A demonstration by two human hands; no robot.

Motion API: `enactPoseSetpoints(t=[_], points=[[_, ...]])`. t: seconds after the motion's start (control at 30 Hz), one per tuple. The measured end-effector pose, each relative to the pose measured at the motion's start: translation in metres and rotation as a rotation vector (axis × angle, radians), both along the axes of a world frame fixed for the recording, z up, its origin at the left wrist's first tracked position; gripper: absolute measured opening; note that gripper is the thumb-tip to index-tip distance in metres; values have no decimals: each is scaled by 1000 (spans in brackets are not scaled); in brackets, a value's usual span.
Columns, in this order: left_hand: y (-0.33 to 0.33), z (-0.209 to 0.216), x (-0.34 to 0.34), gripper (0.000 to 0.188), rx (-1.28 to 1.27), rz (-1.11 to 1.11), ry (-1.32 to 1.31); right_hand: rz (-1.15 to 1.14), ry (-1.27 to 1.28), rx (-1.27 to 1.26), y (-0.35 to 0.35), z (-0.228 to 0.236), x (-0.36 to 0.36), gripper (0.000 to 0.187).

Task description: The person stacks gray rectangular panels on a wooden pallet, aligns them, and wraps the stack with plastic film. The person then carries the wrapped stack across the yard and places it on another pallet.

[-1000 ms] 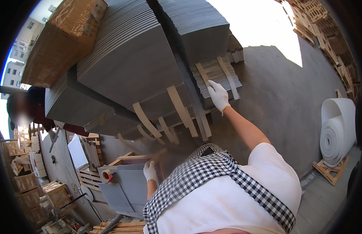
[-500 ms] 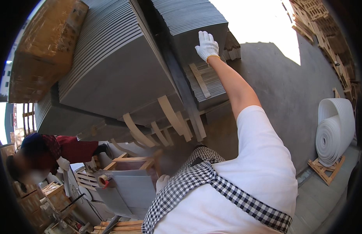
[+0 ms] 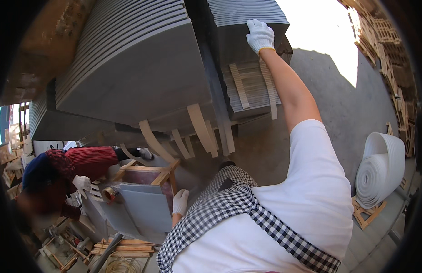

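Observation:
My right hand (image 3: 260,36), in a white knit glove, reaches to the upper edge of the front dark grey slab (image 3: 233,43) in the far stack. Its fingers bend over that edge. My left hand (image 3: 180,202), also gloved, is low beside a wooden crate frame (image 3: 167,175) with light grey panels (image 3: 145,204) leaning on it. The left fingers point up loosely and hold nothing that I can see; whether they touch the panel is unclear. Slatted wooden strips (image 3: 239,86) hang down the stack's lower part.
A larger slab stack (image 3: 138,77) stands to the left, pale strips (image 3: 202,127) jutting below it. A co-worker in a red garment (image 3: 90,164) bends at the left, near a tape roll (image 3: 109,194). A white foam roll (image 3: 372,179) stands at right; wooden pallets (image 3: 379,59) line the far right.
My right hand has moved from the slab's face, fingers extended, onto its top edge, fingers now bent. More of my left hand shows beside the crate. The co-worker's hand has shifted toward the tape roll.

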State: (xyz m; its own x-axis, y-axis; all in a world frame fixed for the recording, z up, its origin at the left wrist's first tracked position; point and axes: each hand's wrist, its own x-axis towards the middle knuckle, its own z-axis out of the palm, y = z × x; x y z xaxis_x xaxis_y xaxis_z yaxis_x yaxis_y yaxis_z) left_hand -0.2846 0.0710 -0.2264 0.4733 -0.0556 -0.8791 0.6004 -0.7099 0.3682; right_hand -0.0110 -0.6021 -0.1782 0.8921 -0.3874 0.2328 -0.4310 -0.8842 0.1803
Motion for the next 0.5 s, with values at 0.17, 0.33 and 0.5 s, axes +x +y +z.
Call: enactPoseSetpoints(t=[0.17,0.33,0.5], points=[[4,-17,-3,46,-19,40,57,29,-35,-47,0,1,-1,37],[8,-24,-14,47,-42,24,53,46,59,-75,16,26,-15,36],[-9,-4,3,47,-36,-24,48,134,561,-69,9,34,-37,23]])
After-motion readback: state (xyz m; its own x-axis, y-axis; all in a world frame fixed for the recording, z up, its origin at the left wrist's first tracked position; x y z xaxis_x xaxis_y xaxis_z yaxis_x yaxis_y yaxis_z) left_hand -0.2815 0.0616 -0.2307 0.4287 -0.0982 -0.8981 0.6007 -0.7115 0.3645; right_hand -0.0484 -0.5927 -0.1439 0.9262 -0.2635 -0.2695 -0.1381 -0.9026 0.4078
